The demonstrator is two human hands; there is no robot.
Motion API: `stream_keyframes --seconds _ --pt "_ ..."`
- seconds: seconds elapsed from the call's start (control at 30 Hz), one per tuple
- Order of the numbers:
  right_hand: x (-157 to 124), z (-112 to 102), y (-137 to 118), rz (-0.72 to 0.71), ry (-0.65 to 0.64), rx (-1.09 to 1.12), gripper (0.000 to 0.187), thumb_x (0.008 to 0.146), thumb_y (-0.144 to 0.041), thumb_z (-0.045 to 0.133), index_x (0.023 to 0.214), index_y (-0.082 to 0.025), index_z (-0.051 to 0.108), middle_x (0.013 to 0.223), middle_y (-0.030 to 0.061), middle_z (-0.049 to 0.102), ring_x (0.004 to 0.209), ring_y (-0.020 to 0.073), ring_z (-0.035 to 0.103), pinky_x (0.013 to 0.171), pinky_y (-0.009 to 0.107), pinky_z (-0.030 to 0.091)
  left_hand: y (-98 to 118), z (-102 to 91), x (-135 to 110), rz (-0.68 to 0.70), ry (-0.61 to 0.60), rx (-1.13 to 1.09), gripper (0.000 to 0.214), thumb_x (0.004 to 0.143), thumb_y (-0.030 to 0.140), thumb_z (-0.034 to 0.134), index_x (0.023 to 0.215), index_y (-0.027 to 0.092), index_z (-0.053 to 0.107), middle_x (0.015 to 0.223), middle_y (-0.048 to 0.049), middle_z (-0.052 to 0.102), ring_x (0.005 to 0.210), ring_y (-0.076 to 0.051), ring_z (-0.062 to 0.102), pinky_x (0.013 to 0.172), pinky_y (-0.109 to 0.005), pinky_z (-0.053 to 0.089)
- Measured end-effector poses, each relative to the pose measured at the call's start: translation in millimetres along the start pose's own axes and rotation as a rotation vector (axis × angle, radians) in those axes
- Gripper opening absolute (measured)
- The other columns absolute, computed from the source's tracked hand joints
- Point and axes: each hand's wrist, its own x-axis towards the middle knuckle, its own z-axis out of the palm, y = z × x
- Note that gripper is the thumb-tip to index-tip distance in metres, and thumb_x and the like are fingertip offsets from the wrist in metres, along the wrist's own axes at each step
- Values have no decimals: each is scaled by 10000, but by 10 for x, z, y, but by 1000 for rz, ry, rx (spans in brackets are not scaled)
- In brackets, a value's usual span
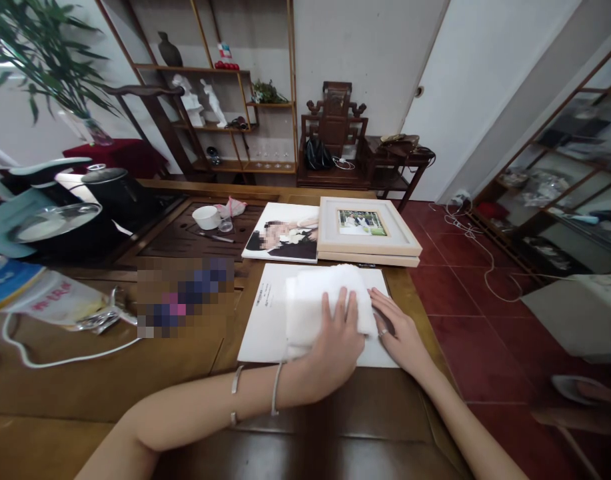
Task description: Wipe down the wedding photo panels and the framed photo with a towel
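Note:
A folded white cloth lies on a white board on the wooden table. My left hand rests flat on the cloth with fingers stretched out; bracelets circle its wrist. My right hand lies flat at the cloth's right edge, fingers extended, touching the board and wearing a ring. Behind the board lie a frameless photo print and a pale framed picture.
A tea tray with a white cup sits at the back left. Black kettles stand at far left, a packet and a white cable nearer. Red tiled floor lies to the right of the table edge. Shelves and a carved chair line the far wall.

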Motion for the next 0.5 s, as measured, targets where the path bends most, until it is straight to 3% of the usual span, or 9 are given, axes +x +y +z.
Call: stream_keyframes --seconds 0.13,0.3,0.5 --pt "1 -2 -3 1 -3 2 454 830 -147 452 1271 -223 529 1325 83 525 1283 257 418 1069 514 339 103 27 -13 13 -5 43 341 894 264 452 1139 119 639 1390 -214 407 1280 -429 345 960 -634 332" --pt "6 -29 -34 3 -27 28 516 801 -108 443 1294 -249 506 1349 57 505 1299 249 395 1089 522 302 352 -139 -343 102 -35 -17 366 896 340 444 1075 124 680 1349 -212 459 1225 -445 417 922 -624 361" --pt "0 -7 -58 43 3 25 369 874 -223 462 1229 -237 561 1325 65 528 1288 241 412 1089 520 300 350 -72 -876 269 20 -100 443 904 383 422 1174 83 604 1206 -124 615 1050 -293 593 812 -395 463"
